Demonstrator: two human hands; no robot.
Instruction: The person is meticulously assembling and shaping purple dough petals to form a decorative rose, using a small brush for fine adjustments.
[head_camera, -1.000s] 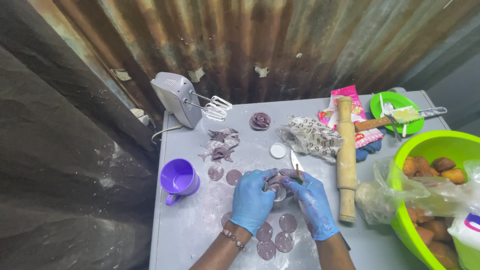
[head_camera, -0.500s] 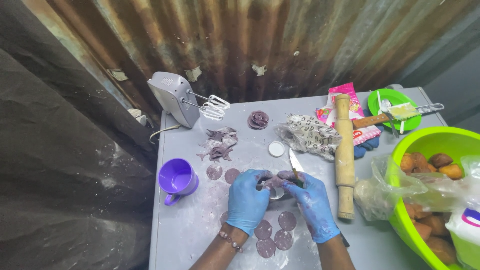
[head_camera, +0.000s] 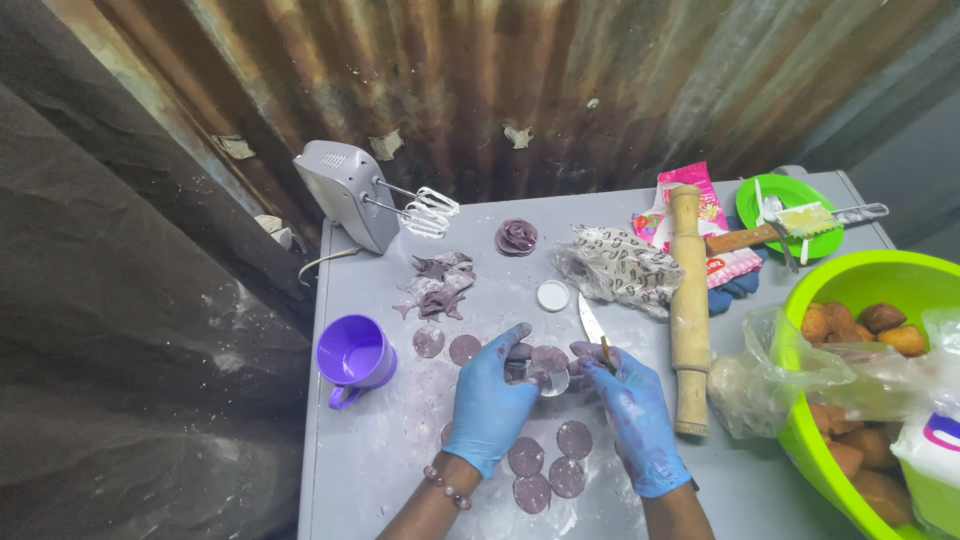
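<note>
Both gloved hands meet over a small clear cup (head_camera: 548, 378) pressed mouth-down on purple dough (head_camera: 548, 357) on the counter (head_camera: 380, 470). The left hand (head_camera: 490, 400) curls its grip around the cup's left side, fingers touching dough and glass. The right hand (head_camera: 635, 415) closes its grip on a knife (head_camera: 592, 322), blade pointing away from the person, while its fingertips rest against the cup's right side. Taking the cup as landmark: just nearer the person lie four cut purple discs (head_camera: 548, 465) on the floured surface, between the two wrists. Just left and slightly beyond the cup sit two more discs (head_camera: 446, 345). Farther left stands a purple mug (head_camera: 353, 355). Beyond the cup lies a white lid (head_camera: 552, 295), and left of that a heap of dough scraps (head_camera: 435, 285). Farther back sits a dough rose (head_camera: 517, 236), and to the far left back a grey hand mixer (head_camera: 350, 195) with its beaters pointing right. Right of the cup lies a wooden rolling pin (head_camera: 688, 310), set lengthwise, with a patterned bag (head_camera: 620, 265) at its left. Far right stands a green bowl (head_camera: 870, 280) holding fried buns under clear plastic; behind it, a green plate (head_camera: 760, 195).
</note>
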